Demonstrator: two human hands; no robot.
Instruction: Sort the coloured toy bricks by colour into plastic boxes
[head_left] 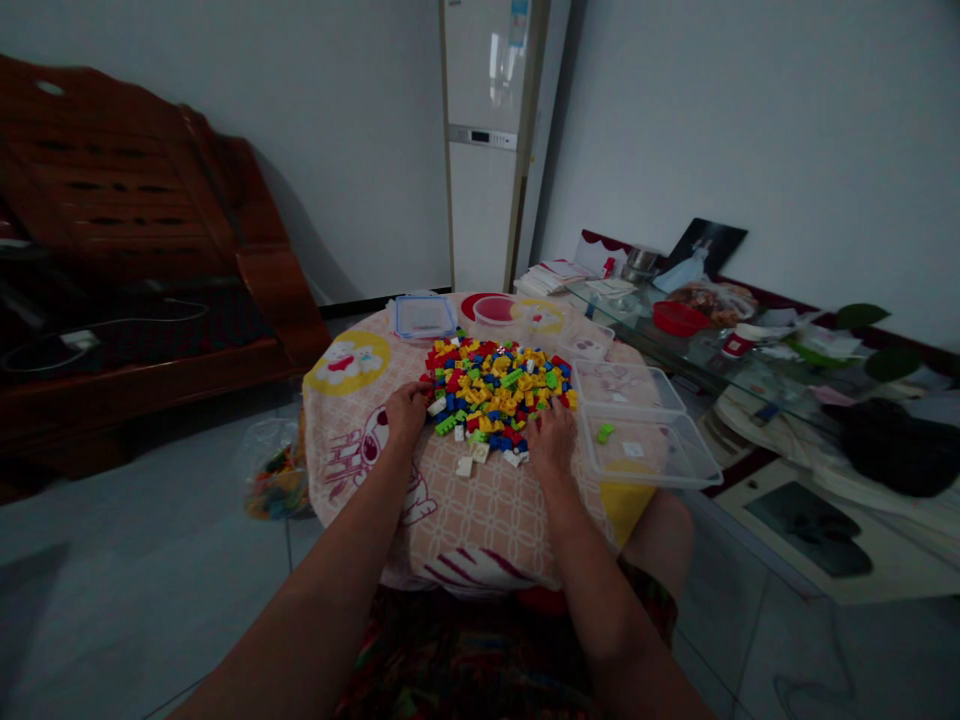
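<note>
A spread-out pile of toy building bricks [491, 390] in yellow, red, blue, green and white covers the middle of the round table. At its left edge rests my left hand [407, 412], fingers stretched toward the red and white bricks. My right hand [553, 435] reaches into the right front of the pile, its fingers apart and touching bricks; the tips are partly hidden. Just in front of the pile lie loose white bricks [465, 466]. To the right, a clear plastic tray with compartments [679, 465] holds a green brick [604, 432] and a white brick [634, 450].
A patterned cloth [480, 520] covers the table. Behind the pile stand a blue-rimmed container [424, 316] and a pink round tub [493, 310]. A bag of colourful pieces [277, 480] is at the left. A cluttered glass table [637, 315] stands right, a wooden bench [135, 250] left.
</note>
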